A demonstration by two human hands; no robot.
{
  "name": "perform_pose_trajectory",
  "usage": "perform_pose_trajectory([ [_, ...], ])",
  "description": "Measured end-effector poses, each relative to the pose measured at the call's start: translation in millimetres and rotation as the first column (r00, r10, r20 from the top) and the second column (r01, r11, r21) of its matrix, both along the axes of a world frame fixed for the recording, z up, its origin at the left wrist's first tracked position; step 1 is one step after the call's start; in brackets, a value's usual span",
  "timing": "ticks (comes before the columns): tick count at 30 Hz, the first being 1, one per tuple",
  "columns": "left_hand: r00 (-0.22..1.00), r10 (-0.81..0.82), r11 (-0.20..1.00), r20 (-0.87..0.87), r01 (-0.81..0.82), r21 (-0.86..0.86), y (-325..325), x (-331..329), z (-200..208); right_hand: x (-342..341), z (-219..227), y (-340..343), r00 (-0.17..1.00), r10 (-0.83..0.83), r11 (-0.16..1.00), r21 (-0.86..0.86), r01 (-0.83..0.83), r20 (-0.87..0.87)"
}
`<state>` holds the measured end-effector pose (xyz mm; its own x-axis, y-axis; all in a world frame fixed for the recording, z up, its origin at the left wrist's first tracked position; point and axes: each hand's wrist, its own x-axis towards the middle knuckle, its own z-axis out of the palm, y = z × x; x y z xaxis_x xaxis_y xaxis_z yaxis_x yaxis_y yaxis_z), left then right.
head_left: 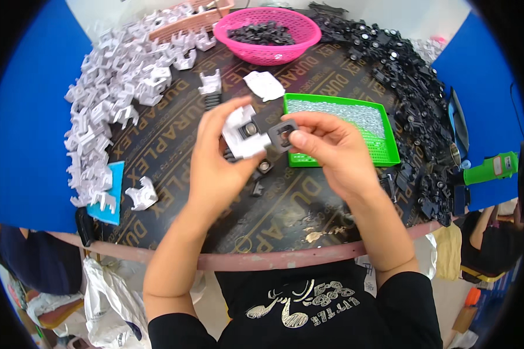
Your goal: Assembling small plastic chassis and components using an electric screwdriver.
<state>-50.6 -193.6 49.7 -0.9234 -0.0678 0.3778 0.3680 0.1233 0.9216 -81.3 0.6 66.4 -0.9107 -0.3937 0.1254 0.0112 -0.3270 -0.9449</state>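
Observation:
My left hand (214, 166) is closed around a white plastic bracket (234, 138). A dark round-centred insert (250, 129) sits in that bracket. Between thumb and fingers, my right hand (340, 154) pinches a small black square frame (278, 141) against the bracket's right side; whether the two are joined, I cannot tell. Just beyond my left fingers lies a black ribbed part (212, 100) with another white bracket (210, 83) at its far end. Below the held pieces are a small black part with a round centre (265, 167) and a smaller black piece (257, 188).
White brackets (119, 75) heap along the left, one loose bracket (141, 194) nearer. A pink basket (266, 57) holds black pieces at the back. Right stand a green tray (343, 158) of thin silvery pieces, piled black parts (396, 70) and a green handheld tool (491, 168).

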Motion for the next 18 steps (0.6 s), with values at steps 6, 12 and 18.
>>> perform_pose_trajectory([
  [6,0.984,-0.008,0.949,-0.176,-0.048,-0.312,23,9,-5,2,-10,3,0.998,0.037,0.999,-0.038,-0.035,0.057],
  [12,0.989,0.012,0.96,-0.147,-0.052,-0.276,25,9,-8,6,-7,0,0.997,0.017,0.998,-0.063,-0.012,0.08],
  [18,0.986,0.013,0.946,-0.167,-0.066,-0.316,25,11,-5,10,-7,1,0.999,0.051,0.999,0.019,-0.051,0.017],
])
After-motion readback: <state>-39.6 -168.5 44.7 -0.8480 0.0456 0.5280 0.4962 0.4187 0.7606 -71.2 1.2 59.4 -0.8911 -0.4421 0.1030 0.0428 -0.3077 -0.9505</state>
